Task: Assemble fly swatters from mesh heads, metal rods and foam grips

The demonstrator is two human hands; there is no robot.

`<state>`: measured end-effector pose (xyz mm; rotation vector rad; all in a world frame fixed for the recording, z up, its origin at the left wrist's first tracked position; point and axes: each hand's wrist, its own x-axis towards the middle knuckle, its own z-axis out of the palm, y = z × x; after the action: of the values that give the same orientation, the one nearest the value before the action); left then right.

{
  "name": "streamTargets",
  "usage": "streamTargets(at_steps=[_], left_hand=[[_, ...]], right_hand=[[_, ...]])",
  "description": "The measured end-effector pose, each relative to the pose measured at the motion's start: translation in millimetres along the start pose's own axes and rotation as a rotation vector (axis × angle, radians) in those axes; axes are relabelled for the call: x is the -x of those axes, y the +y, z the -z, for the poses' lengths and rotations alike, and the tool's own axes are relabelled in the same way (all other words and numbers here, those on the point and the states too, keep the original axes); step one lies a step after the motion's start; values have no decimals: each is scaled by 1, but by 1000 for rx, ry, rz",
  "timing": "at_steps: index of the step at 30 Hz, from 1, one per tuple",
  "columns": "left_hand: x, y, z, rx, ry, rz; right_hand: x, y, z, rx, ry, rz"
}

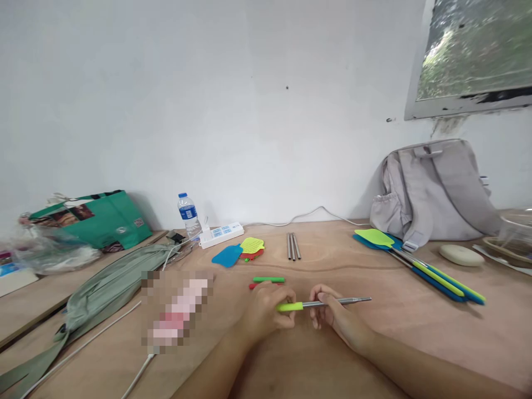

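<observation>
My left hand (pixel 268 310) is closed around the lime-green grip (pixel 291 306) of a fly swatter handle. A metal rod (pixel 349 301) runs out of that grip to the right, and the fingers of my right hand (pixel 334 313) pinch it. No swatter head is on the rod's bare end. Just beyond my left hand lie a green grip (pixel 269 280) and a red grip (pixel 252 286), the red one partly hidden by the hand. Farther back are three metal rods (pixel 293 246), and loose swatter heads in blue (pixel 226 255), yellow (pixel 252 245) and red (pixel 254 256).
Whole fly swatters (pixel 436 275) lie stacked at the right, before a grey backpack (pixel 440 188) and a beige oval case (pixel 461 255). To the left are a power strip (pixel 221 235), water bottle (pixel 189 213), grey-green bag (pixel 112 282), green bag (pixel 112 219) and a cabled, pixelated object (pixel 177 313).
</observation>
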<state>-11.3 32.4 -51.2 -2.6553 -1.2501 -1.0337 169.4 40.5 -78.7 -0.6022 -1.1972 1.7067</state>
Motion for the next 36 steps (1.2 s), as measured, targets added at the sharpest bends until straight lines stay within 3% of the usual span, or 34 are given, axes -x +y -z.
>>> streamTargets(at_steps=[7, 14, 21, 32, 36], left_hand=[[-4, 4, 6, 368, -32, 196], [-4, 8, -5, 373, 27, 348], [-1, 27, -13, 480, 114, 206], [-6, 37, -14, 471, 119, 64], [-7, 38, -17, 429, 101, 43]], right_hand=[[-4, -2, 14, -76, 186, 25], [-5, -3, 13, -169, 164, -49], [6, 7, 2, -203, 355, 128], [12, 7, -10, -264, 388, 210], [8, 9, -11, -306, 396, 176]])
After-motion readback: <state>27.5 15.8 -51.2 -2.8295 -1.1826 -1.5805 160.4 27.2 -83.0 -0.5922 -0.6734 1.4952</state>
